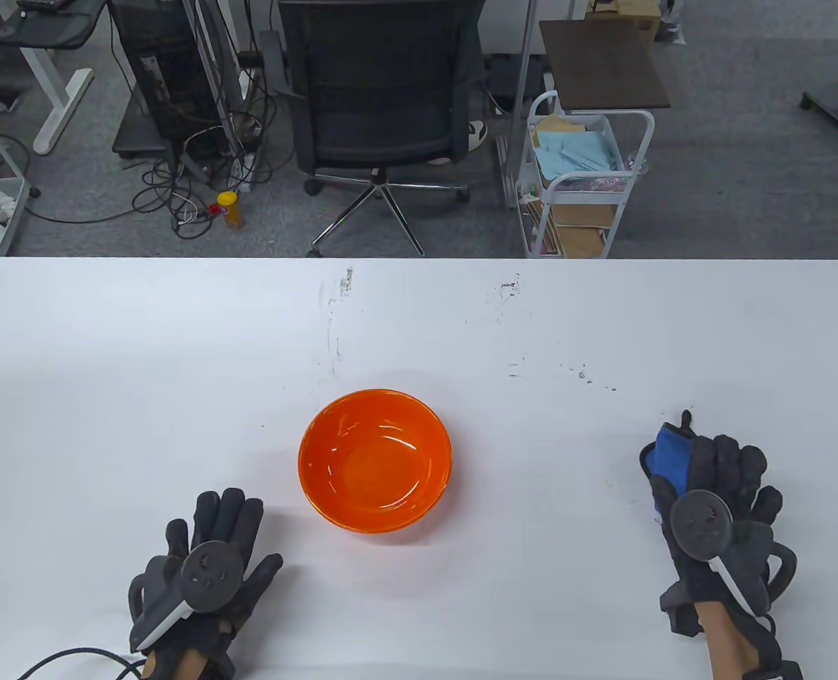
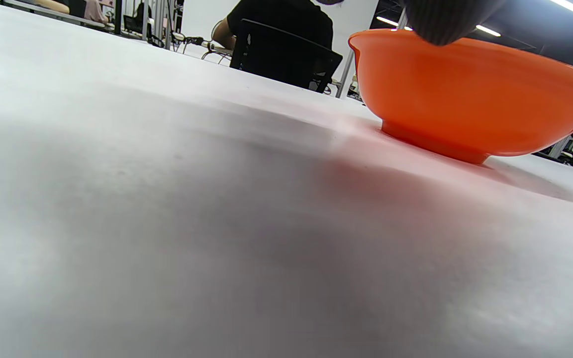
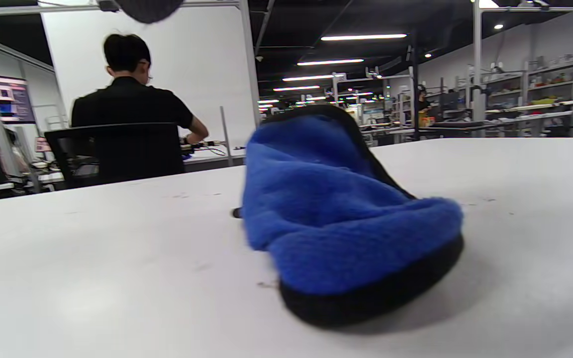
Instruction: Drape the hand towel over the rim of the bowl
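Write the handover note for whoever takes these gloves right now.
Left hand: flat on the white table, fingers spread, holding nothing, near-left of the bowl.
Right hand: over the folded blue plush hand towel with black edging, which lies on the table far right of the bowl; grip unclear.
Glossy orange plastic bowl: upright, centre, nothing in it.
Done: nothing draped yet.
Left: lift the towel, carry it over, lay it across the rim.

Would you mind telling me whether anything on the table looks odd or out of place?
Only minor things: dark scuff marks streak the table beyond the bowl, and the towel lies bunched up under the right hand.
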`<state>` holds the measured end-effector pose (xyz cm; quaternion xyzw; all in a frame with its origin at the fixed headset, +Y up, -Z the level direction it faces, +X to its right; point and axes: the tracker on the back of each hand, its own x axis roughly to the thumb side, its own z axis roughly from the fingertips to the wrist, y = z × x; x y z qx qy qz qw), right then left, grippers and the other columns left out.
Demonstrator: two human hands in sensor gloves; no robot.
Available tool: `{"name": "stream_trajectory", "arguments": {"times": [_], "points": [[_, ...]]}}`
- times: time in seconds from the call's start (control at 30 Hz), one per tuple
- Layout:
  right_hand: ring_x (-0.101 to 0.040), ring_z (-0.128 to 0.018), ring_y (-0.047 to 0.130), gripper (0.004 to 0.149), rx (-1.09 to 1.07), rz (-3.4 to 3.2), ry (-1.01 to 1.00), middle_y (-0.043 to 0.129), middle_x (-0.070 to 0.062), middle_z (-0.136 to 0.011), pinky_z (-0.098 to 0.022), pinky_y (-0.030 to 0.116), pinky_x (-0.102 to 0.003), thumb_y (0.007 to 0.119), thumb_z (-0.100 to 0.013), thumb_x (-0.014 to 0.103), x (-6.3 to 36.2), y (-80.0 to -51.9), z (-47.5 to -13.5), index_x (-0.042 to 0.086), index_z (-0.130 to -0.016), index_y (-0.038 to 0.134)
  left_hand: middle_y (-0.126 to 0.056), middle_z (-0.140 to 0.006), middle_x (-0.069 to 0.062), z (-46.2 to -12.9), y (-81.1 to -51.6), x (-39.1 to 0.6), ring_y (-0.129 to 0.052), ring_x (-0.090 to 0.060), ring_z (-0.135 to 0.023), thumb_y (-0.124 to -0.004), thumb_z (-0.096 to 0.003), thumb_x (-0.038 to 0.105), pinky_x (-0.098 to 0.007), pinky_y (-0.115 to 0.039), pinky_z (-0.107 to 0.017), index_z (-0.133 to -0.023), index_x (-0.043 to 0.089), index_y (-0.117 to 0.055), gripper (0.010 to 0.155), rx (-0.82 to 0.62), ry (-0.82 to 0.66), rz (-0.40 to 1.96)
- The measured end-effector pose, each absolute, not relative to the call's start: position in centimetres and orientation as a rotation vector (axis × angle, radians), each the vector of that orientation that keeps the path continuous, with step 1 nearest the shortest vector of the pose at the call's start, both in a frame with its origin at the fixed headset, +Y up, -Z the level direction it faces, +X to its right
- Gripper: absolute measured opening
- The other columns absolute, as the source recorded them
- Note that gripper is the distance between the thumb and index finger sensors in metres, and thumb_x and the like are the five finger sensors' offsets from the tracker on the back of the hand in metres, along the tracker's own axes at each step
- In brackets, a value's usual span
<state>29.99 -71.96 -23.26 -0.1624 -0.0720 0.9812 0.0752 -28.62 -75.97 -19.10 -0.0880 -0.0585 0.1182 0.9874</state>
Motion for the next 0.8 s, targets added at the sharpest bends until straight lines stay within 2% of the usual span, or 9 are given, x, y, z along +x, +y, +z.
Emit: {"name": "stream_trajectory", "arguments": {"times": [0.2,0.37,0.47,0.53,0.67,0.8], "points": [[-0.053,-0.102,-0.007,0.081,-0.755,2.925,0.009,0.004,-0.022,-0.118,-0.069,0.011,-0.076,0.056,-0.062,0.05,33.0,-73.0,-26.3,0.008,-0.115,0.011,-0.009,-0.119,0.0,-19.1,-76.0,-28.6,-0.003,-0.028,-0.107,-0.055,-0.0561,0.058,-0.058,-0.006,-0.07,-0.113,0.026,-0.019,0.075,-0.185,-0.116,0.234],[-0.055,-0.1,-0.01,0.074,-0.837,2.744,0.285,0.001,-0.023,-0.117,-0.068,0.009,-0.076,0.059,-0.061,0.049,36.7,-74.2,-28.6,0.02,-0.116,0.019,-0.009,-0.12,0.0,-19.1,-76.0,-28.7,-0.003,-0.028,-0.108,-0.055,-0.0561,0.058,-0.058,-0.006,-0.07,-0.114,0.025,-0.019,0.075,-0.186,-0.111,0.239],[-0.056,-0.099,-0.012,0.069,-0.831,2.689,0.293,0.0,-0.024,-0.115,-0.067,0.007,-0.076,0.059,-0.061,0.049,37.4,-74.8,-29.2,0.027,-0.115,0.022,-0.01,-0.12,0.0,-19.1,-75.9,-28.7,-0.004,-0.027,-0.108,-0.055,-0.0561,0.058,-0.058,-0.006,-0.07,-0.114,0.025,-0.02,0.075,-0.185,-0.114,0.236],[-0.057,-0.098,-0.011,0.063,-0.838,2.73,0.281,-0.003,-0.024,-0.115,-0.067,0.008,-0.076,0.06,-0.06,0.049,37.5,-75.1,-29.4,0.03,-0.114,0.034,-0.01,-0.12,0.0,-19.1,-76.0,-28.7,-0.004,-0.027,-0.108,-0.055,-0.0562,0.058,-0.057,-0.006,-0.07,-0.114,0.025,-0.02,0.075,-0.185,-0.116,0.236],[-0.058,-0.101,0.0,0.043,-0.78,2.715,0.112,0.016,-0.025,-0.118,-0.067,0.013,-0.077,0.062,-0.062,0.041,37.3,-75.2,-29.0,0.03,-0.103,0.062,-0.01,-0.12,0.0,-19.2,-76.0,-28.6,-0.004,-0.027,-0.108,-0.055,-0.0562,0.058,-0.057,-0.006,-0.07,-0.114,0.025,-0.02,0.075,-0.187,-0.119,0.233],[-0.059,-0.103,0.005,0.04,-0.734,2.746,0.04,0.024,-0.026,-0.118,-0.067,0.015,-0.078,0.063,-0.062,0.04,36.7,-74.4,-28.4,0.026,-0.099,0.067,-0.01,-0.12,0.0,-19.2,-76.0,-28.6,-0.004,-0.027,-0.108,-0.055,-0.0561,0.058,-0.057,-0.006,-0.07,-0.114,0.025,-0.02,0.075,-0.189,-0.121,0.229]]}}
